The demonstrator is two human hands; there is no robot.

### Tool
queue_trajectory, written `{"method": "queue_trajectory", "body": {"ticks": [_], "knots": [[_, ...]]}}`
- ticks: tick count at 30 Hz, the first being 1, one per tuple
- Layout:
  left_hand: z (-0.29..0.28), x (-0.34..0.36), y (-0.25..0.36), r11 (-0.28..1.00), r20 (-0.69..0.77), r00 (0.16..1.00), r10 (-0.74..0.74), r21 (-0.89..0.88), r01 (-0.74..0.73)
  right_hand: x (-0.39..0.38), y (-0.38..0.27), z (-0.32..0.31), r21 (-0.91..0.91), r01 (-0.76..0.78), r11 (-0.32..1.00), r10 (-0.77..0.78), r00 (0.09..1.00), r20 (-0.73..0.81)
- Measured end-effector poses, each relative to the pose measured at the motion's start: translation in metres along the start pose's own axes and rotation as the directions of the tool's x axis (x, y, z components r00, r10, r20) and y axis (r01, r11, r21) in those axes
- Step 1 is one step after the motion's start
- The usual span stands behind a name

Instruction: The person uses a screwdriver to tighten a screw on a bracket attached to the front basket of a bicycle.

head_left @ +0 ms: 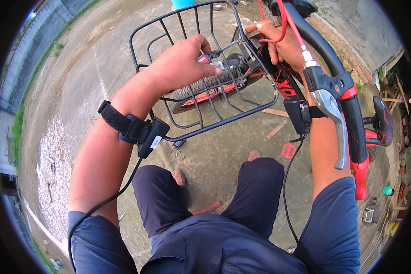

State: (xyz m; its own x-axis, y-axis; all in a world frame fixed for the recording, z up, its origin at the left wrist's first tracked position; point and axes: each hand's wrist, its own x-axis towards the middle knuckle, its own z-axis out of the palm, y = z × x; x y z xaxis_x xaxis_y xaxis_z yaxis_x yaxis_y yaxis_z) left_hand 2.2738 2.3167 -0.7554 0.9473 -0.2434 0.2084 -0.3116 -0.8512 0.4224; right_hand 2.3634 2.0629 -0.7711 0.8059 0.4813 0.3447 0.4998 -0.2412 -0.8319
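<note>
A black wire basket is at the front of a bicycle, its open top facing me. My left hand reaches into it from the left, fingers curled round a small tool with a red handle; its exact kind is partly hidden by the hand. The tool's dark end points toward the basket's back wires. On the right, my right hand is closed at the basket's mounting bracket, beside the red cables. Its fingertips are partly hidden behind the basket frame.
The black handlebar with a silver brake lever crosses above my right forearm. Below the basket is the front tyre. A red plastic piece, wood strips and small parts lie on the concrete. A blue bucket stands beyond.
</note>
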Motion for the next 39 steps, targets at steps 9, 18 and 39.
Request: {"method": "queue_trajectory", "body": {"ticks": [9,18,39], "knots": [[-0.006,0.006,0.004,0.939,0.185,0.971,-0.154,-0.280,0.202,0.006,0.006,-0.006,-0.015,-0.007,1.000,0.008,0.999,0.052],[0.002,0.004,0.001,0.997,-0.069,0.996,0.062,0.046,-0.059,0.003,0.006,-0.003,0.161,0.011,0.987,-0.019,0.999,0.048],[0.004,0.010,0.022,0.979,-0.054,0.998,0.012,0.206,0.000,-0.003,-0.025,0.005,-0.055,-0.108,0.993,0.107,0.994,-0.020]]}}
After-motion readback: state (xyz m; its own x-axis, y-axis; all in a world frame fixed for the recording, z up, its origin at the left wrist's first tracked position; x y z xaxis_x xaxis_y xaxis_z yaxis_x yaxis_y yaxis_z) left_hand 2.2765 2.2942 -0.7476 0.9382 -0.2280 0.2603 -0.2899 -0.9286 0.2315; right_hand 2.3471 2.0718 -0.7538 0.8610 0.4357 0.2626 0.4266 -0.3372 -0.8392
